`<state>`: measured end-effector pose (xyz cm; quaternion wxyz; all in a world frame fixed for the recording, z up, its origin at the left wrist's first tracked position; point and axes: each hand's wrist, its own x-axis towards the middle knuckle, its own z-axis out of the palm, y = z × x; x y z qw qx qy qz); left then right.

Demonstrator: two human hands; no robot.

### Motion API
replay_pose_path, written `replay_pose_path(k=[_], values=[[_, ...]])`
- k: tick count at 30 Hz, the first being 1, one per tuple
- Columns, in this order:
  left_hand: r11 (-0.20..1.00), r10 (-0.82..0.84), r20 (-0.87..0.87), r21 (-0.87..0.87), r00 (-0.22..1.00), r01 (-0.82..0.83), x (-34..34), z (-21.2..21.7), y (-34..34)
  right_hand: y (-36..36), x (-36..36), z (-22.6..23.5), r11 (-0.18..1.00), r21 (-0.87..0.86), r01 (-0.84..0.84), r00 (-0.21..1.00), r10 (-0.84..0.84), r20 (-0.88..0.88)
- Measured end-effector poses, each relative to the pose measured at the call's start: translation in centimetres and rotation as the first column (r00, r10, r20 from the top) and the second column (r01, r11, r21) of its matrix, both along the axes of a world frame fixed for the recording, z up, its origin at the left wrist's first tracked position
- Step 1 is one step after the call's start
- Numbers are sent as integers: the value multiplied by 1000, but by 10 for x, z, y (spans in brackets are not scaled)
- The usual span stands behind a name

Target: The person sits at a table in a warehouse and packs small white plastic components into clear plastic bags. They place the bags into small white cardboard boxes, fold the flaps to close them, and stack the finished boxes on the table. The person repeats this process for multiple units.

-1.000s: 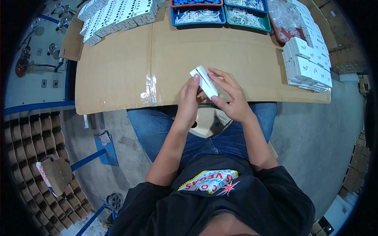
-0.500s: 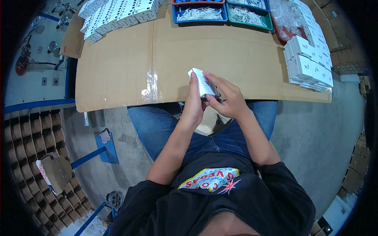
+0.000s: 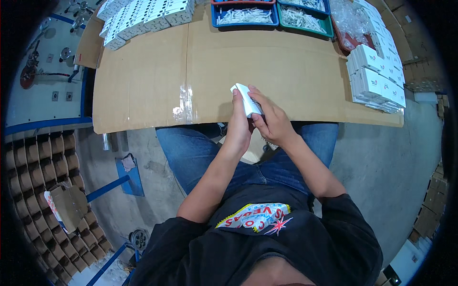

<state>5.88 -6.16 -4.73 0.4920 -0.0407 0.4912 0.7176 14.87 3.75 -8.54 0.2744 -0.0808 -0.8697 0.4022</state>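
Both my hands hold one small white box [image 3: 245, 97] over the near edge of a cardboard-covered table [image 3: 143, 81]. My left hand [image 3: 238, 126] grips the box from the left side, thumb up along it. My right hand [image 3: 269, 117] wraps the box from the right, fingers across its top face. The box is tilted, its far end pointing up and left. My lap in blue jeans lies right below the hands.
White boxes are stacked at the table's right [image 3: 377, 78] and in rows at the far left [image 3: 143, 16]. A blue tray [image 3: 244, 15] and a green tray [image 3: 300, 16] of small white parts sit at the back. Clear bags [image 3: 350, 21] lie beside them. Brown spools [image 3: 43, 162] fill the left floor.
The box and both hands have stayed near the table's front edge; my fingers have shifted slightly on the box, which has turned a little more upright.
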Motion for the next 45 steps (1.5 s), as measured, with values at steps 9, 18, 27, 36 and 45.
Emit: replay_pose_path(k=[9,18,27,36,45], values=[[1000,24,8,19,1000,-24,3,-5,4,-2,-1,-7,993,94,76,989,-63,-136],[998,4,58,70,998,-8,1,-12,2,6,0,-5,998,-55,-25,997,21,-74],[981,-97,247,189,964,51,-16,-5,1,17,3,-12,662,-748,-58,998,48,-35],[973,-106,216,223,971,57,-16,-8,-3,18,2,-9,672,-740,-25,998,64,25],[970,-98,-880,19,465,240,-14,-14,-1,22,1,22,566,-824,-25,1000,-1,-31]])
